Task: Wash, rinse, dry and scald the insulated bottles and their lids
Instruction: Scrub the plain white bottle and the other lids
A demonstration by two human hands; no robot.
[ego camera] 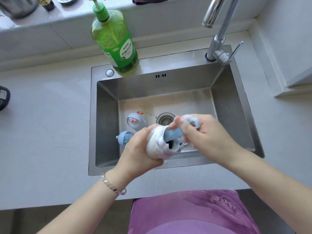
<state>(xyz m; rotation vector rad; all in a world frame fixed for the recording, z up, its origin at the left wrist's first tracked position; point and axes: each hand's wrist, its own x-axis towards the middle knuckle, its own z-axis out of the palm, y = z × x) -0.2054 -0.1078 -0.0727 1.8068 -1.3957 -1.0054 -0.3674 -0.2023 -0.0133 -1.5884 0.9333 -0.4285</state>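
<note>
Over the steel sink (108,115), my left hand (143,149) grips a white soapy cloth (158,144) wrapped round one end of a light blue bottle lid (173,133). My right hand (206,132), covered in foam, holds the lid's other end by its loop handle (194,120). A grey-blue bottle part with a clear dome and red marks (136,121) lies on the sink floor to the left. A blue lid with a spout (124,137) lies just below it, partly hidden by my left hand.
A green dish-soap pump bottle (114,41) stands on the sink's back rim. The chrome tap (219,34) rises at the back right, its spout off to the left of its base. The drain strainer (165,119) sits mid-sink. A pink cloth (148,0) lies on the ledge.
</note>
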